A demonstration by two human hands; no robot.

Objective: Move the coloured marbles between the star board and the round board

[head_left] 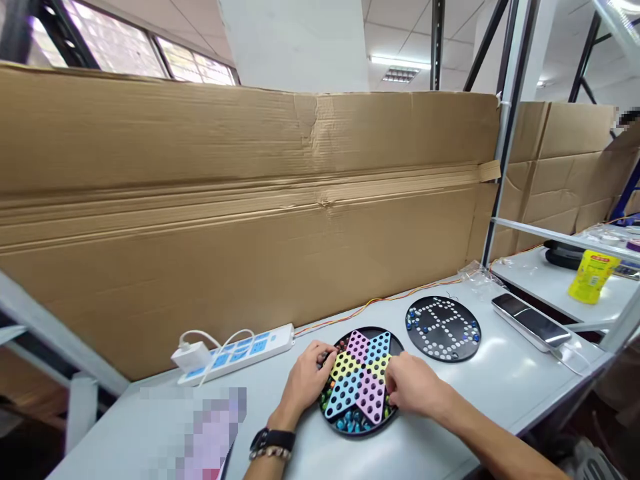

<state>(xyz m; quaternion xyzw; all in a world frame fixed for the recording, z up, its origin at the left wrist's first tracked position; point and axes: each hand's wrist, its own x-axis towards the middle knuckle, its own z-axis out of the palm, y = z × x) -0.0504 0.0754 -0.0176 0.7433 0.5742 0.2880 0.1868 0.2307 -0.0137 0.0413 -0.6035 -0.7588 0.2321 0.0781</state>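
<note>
**Q:** What occupies the work area?
**A:** A white workbench (475, 393) runs along a tall corrugated cardboard sheet (250, 200). On it lie a power strip (235, 353), a smartphone (530, 321) and a black perforated marble board (443, 328).

**Q:** Where is the handled item?
**A:** A round black tray (360, 435) lies between the two hands. It carries a star-shaped coloured insert (359, 377) over loose glass marbles (350, 421).

**Q:** How do the hands relate to it?
**A:** The left hand (303, 377) meets the insert's left edge, the right hand (413, 387) its right edge. Neither is clearly nearer. The pink points align roughly front to back.

**Q:** Finger state?
**A:** The left fingers (320, 357) lie together, slightly curved. The right fingers (393, 390) curl down against the edge. Any pinch cannot be confirmed.
</note>
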